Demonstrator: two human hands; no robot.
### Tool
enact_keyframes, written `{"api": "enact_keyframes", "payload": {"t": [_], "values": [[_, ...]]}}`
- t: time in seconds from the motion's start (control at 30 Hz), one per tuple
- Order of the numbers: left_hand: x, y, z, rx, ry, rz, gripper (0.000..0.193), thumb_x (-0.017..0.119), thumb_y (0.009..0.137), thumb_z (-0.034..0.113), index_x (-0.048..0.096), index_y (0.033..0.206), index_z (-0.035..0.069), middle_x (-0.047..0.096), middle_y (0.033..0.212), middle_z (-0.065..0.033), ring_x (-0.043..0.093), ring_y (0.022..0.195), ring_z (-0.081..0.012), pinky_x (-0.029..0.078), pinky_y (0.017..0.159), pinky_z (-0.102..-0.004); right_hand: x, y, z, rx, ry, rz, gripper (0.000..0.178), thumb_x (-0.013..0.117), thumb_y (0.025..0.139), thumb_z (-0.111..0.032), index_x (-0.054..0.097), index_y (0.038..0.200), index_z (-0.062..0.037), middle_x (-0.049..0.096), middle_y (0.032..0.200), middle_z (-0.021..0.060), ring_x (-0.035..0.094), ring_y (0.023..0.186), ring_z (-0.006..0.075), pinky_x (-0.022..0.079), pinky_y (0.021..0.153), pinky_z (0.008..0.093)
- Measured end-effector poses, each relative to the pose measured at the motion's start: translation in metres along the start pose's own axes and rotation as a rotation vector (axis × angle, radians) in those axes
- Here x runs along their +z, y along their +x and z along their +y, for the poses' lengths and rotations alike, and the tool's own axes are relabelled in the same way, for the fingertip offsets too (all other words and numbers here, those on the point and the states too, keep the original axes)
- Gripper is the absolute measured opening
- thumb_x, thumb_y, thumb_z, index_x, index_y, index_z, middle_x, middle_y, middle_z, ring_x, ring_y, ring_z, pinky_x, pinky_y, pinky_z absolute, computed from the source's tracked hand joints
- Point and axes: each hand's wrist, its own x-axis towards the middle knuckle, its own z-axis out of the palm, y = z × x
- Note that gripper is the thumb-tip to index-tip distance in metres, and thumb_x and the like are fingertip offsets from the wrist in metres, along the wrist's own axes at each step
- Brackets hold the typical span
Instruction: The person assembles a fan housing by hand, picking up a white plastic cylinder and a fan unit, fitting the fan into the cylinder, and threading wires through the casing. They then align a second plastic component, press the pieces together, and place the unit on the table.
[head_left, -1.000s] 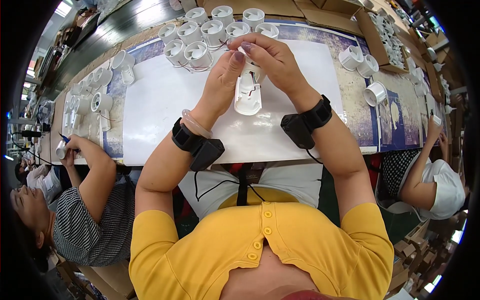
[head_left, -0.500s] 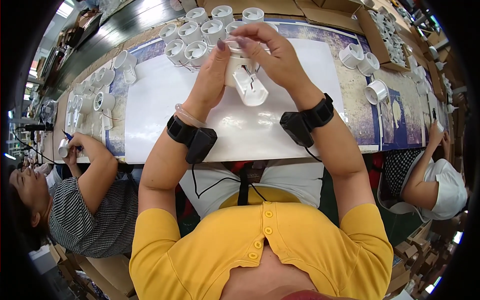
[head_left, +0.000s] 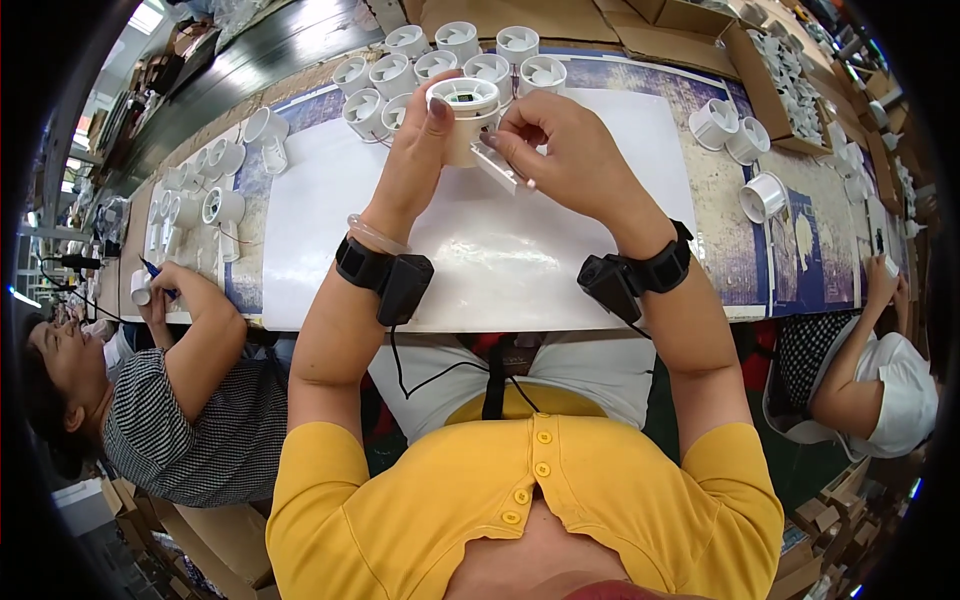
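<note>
My left hand [head_left: 420, 150] is wrapped round a white fan housing [head_left: 465, 97], a short round cup held above the white sheet. Its open top faces up, and a small dark part shows inside. A white handle piece [head_left: 497, 165] sticks out from the lower side of the housing, toward me. My right hand [head_left: 560, 150] is closed at the housing's right side, thumb and fingers pinching near the joint of that handle piece. What exactly lies between those fingertips is hidden.
Several white fan cups [head_left: 390, 72] stand in rows at the far side. More white housings [head_left: 765, 197] lie to the right, beside a cardboard box [head_left: 775, 90] of white parts. Co-workers sit on both sides, one holding a blue tool [head_left: 150, 268]. A white sheet [head_left: 340, 230] covers the middle.
The housing has been tipped so its top shows more. My right hand has come down from its top rim to the handle piece, which has swung sideways.
</note>
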Motion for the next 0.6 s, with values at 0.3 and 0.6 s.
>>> {"api": "enact_keyframes", "payload": {"t": [0.3,0.6], "values": [[0.006,-0.001,0.001,0.048,-0.004,-0.077,0.066,0.065,0.089,0.023,0.027,0.14,0.008,0.049,0.129,-0.0107,0.047,0.119,-0.0182,0.037,0.1,-0.029,-0.01,0.001,0.009,-0.343,-0.154,0.082,0.01,0.061,0.087,-0.012,0.059,0.087,-0.0021,0.058,0.077,0.0071,0.055,0.067,0.0161,0.046,0.063,0.0281],[0.006,-0.004,0.003,0.166,0.155,-0.046,0.077,0.076,0.079,0.031,0.03,0.137,0.01,0.05,0.127,-0.0116,0.047,0.119,-0.0209,0.038,0.1,-0.0329,-0.016,0.001,0.005,-0.08,0.255,-0.087,0.017,0.053,0.095,-0.019,0.057,0.091,-0.0029,0.054,0.075,0.0005,0.053,0.072,0.0082,0.043,0.062,0.0244]]}}
